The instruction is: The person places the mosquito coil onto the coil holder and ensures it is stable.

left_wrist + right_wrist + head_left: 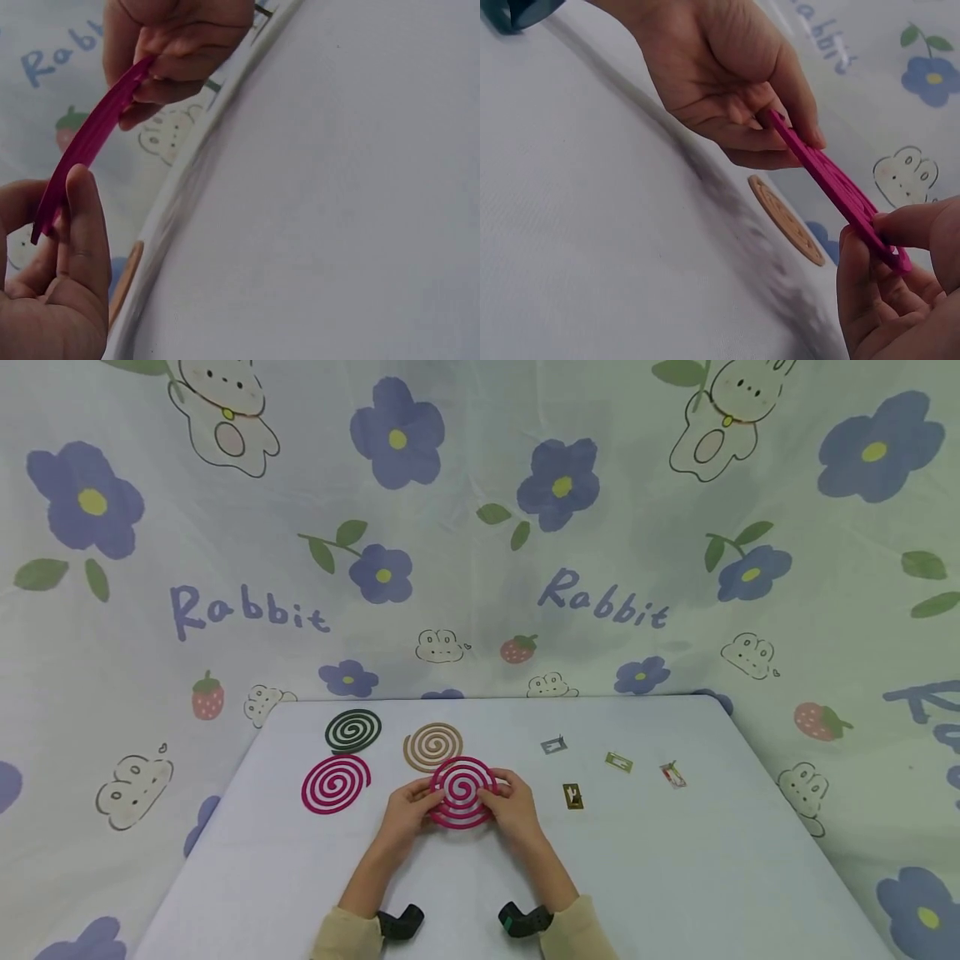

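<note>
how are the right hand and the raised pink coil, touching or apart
Touching: the right wrist view shows the right hand pinching the raised pink coil between thumb and fingers.

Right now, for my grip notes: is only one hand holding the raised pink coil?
No, the left hand and right hand both pinch the raised pink coil.

You hold a magenta coil (462, 788) with a spiral pattern; on your white tabletop (675, 868), a second magenta coil (336, 784), a dark green coil (352, 732) and a tan coil (433, 746) repeat that pattern. You also have in view a silver plate (554, 746), a pale gold plate (617, 764) and a darker gold plate (573, 802). Your sleeves (347, 935) are beige, and the white backdrop (461, 568) carries violet-blue flowers (397, 435) with yellow centres, green leaves (41, 574) and red strawberries (207, 701).
</note>
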`<state>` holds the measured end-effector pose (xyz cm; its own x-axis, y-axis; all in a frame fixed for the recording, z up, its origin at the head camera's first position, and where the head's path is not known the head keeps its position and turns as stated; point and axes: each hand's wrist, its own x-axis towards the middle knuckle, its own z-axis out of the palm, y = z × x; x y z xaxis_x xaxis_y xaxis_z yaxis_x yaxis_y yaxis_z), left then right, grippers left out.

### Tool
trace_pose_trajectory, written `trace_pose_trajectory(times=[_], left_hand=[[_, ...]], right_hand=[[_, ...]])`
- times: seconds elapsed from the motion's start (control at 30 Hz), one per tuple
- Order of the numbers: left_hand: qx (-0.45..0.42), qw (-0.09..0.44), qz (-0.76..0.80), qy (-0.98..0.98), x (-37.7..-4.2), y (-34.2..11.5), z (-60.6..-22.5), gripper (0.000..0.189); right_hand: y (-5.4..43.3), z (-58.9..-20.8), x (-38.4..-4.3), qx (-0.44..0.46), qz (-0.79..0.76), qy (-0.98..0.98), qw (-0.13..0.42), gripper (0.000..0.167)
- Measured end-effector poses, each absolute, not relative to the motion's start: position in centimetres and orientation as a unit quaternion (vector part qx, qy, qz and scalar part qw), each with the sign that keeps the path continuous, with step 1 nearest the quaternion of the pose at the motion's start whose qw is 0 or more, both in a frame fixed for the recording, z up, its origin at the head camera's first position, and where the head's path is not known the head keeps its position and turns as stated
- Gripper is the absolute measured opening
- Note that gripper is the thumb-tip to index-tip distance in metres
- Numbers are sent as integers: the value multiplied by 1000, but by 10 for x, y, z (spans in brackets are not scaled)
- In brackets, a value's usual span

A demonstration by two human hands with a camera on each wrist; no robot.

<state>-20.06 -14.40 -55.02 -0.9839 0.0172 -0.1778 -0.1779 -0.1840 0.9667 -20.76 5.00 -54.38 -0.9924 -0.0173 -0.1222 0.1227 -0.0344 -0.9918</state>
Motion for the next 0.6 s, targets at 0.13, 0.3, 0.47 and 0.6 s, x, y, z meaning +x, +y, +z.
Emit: trace_pose_trajectory(times=[0.13, 0.3, 0.47, 0.6], left_hand=[[-63, 65, 770, 631, -200, -138, -548, 37], [-60, 69, 779, 620, -200, -131, -548, 36], [-56, 68, 781, 618, -200, -124, -549, 36], [-51, 72, 775, 626, -199, -119, -548, 37]], right_hand=[[56, -541, -205, 41, -715, 696, 46, 41], [63, -539, -203, 42, -715, 696, 45, 40], [70, -537, -201, 52, -704, 706, 51, 40], [76, -534, -198, 57, -699, 711, 49, 39]])
